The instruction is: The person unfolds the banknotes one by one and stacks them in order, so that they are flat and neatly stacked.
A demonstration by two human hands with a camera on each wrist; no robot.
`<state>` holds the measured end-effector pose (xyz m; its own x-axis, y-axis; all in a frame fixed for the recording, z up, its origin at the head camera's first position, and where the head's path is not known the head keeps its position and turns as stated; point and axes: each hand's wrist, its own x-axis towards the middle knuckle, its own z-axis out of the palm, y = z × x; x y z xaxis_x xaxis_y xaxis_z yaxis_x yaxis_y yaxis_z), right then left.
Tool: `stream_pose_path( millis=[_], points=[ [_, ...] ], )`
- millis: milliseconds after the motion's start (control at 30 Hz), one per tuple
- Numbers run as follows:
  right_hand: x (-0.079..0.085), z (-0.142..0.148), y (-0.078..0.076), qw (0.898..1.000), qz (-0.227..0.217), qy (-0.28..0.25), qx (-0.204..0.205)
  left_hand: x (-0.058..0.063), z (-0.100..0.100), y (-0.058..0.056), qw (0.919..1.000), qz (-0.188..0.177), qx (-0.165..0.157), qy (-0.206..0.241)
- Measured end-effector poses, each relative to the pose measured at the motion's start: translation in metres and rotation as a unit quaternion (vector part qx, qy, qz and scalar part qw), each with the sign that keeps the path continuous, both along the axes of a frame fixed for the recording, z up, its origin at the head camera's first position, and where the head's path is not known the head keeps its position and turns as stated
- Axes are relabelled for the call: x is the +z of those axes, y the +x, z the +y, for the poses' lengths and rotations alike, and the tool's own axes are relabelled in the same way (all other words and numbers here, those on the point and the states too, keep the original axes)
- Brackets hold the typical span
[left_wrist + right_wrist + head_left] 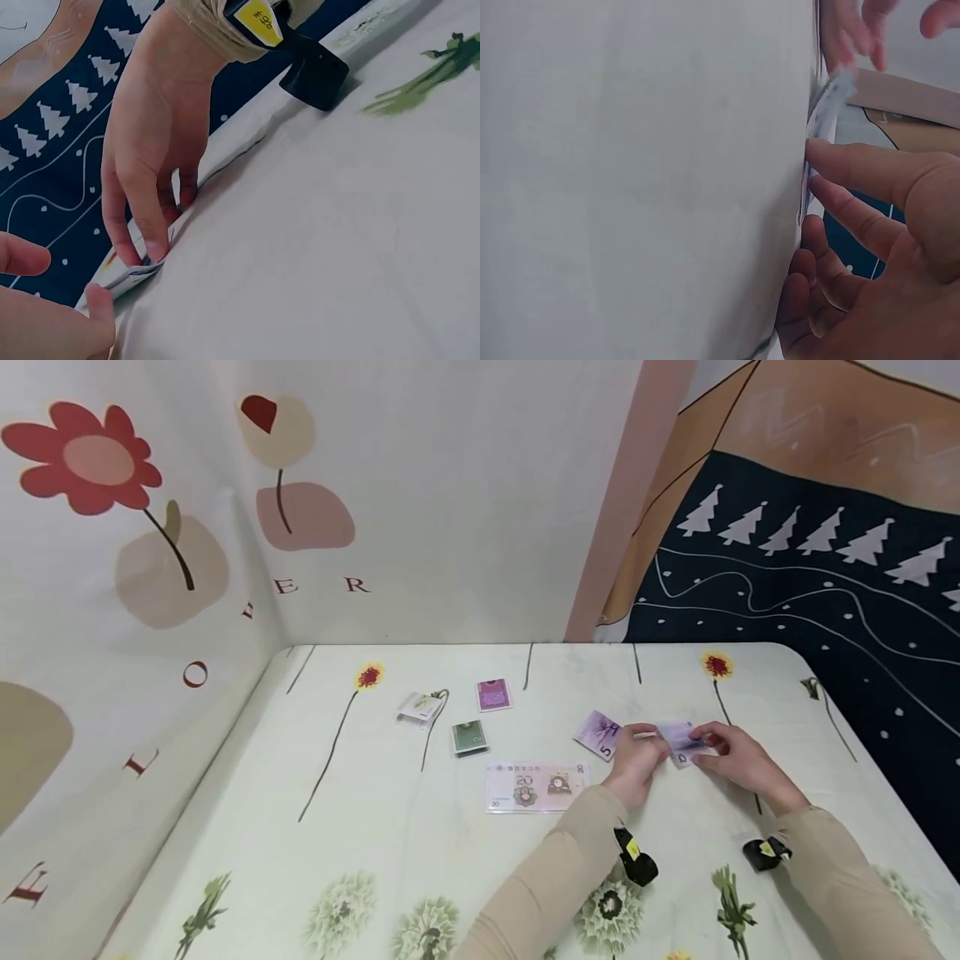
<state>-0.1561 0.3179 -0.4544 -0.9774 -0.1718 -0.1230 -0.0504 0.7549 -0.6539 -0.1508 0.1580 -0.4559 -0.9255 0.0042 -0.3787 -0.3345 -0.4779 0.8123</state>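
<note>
A purple play banknote (681, 745) with a crease lies between my two hands on the right part of the table. My right hand (738, 762) holds its right part, thumb and index finger on the paper. In the right wrist view, the far end of the banknote (829, 97) is raised and blurred. At its left edge is my left hand (639, 764), whose thumb (101, 304) and finger (26, 255) stand apart in the left wrist view. Left of that hand lies another purple banknote (597, 733) marked 5.
A flat pinkish 20 banknote (536, 787) lies near my left forearm. Farther left are a folded green banknote (469, 737), a magenta banknote (494, 695) and a pale folded one (418, 707). The tablecloth (247, 843) has printed flowers; fabric walls (450, 502) stand behind.
</note>
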Motion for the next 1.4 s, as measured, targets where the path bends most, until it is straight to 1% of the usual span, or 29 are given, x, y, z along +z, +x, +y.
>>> stream_pose_path(
  millis=[100, 200, 300, 367, 467, 600, 667, 767, 833, 933, 1067, 1167, 1267, 1400],
  points=[
    [0.001, -0.001, 0.001, 1.0, -0.002, -0.005, 0.003, 0.0, 0.005, -0.001, 0.9997, 0.006, -0.01, -0.021],
    [0.003, -0.003, 0.002, 1.0, 0.002, -0.01, 0.013, -0.001, 0.007, -0.002, 0.9979, 0.018, -0.021, -0.059],
    [0.005, -0.005, 0.005, 0.999, 0.026, -0.013, 0.027, -0.004, 0.009, -0.002, 0.9943, 0.037, -0.029, -0.095],
    [0.007, -0.007, 0.008, 0.998, 0.046, -0.017, 0.032, -0.004, 0.009, -0.003, 0.9923, 0.048, -0.035, -0.109],
    [0.009, -0.013, 0.01, 0.997, 0.065, -0.032, 0.028, -0.005, 0.007, -0.005, 0.9905, 0.066, -0.04, -0.114],
    [0.013, -0.022, 0.013, 0.996, 0.065, -0.063, 0.001, -0.004, 0.0, -0.008, 0.9908, 0.087, -0.053, -0.089],
    [0.015, -0.026, 0.014, 0.995, 0.073, -0.075, -0.004, -0.004, -0.006, -0.009, 0.9906, 0.098, -0.066, -0.07],
    [0.016, -0.032, 0.015, 0.991, 0.096, -0.093, -0.002, -0.003, -0.015, -0.01, 0.9883, 0.116, -0.085, -0.05],
    [0.016, -0.037, 0.016, 0.988, 0.11, -0.109, 0.002, -0.002, -0.022, -0.011, 0.9865, 0.127, -0.091, -0.049],
    [0.018, -0.045, 0.018, 0.983, 0.115, -0.142, 0.005, 0.0, -0.034, -0.012, 0.9836, 0.14, -0.101, -0.052],
    [0.021, -0.06, 0.021, 0.978, 0.107, -0.182, 0.009, 0.003, -0.054, -0.014, 0.978, 0.157, -0.113, -0.079],
    [0.025, -0.072, 0.024, 0.972, 0.097, -0.212, 0.011, 0.007, -0.071, -0.014, 0.9718, 0.167, -0.125, -0.109],
    [0.031, -0.082, 0.027, 0.963, 0.089, -0.254, 0.011, 0.013, -0.084, -0.011, 0.9664, 0.177, -0.135, -0.128],
    [0.037, -0.089, 0.026, 0.95, 0.084, -0.3, 0.012, 0.021, -0.095, -0.007, 0.9568, 0.194, -0.143, -0.163]
  ],
)
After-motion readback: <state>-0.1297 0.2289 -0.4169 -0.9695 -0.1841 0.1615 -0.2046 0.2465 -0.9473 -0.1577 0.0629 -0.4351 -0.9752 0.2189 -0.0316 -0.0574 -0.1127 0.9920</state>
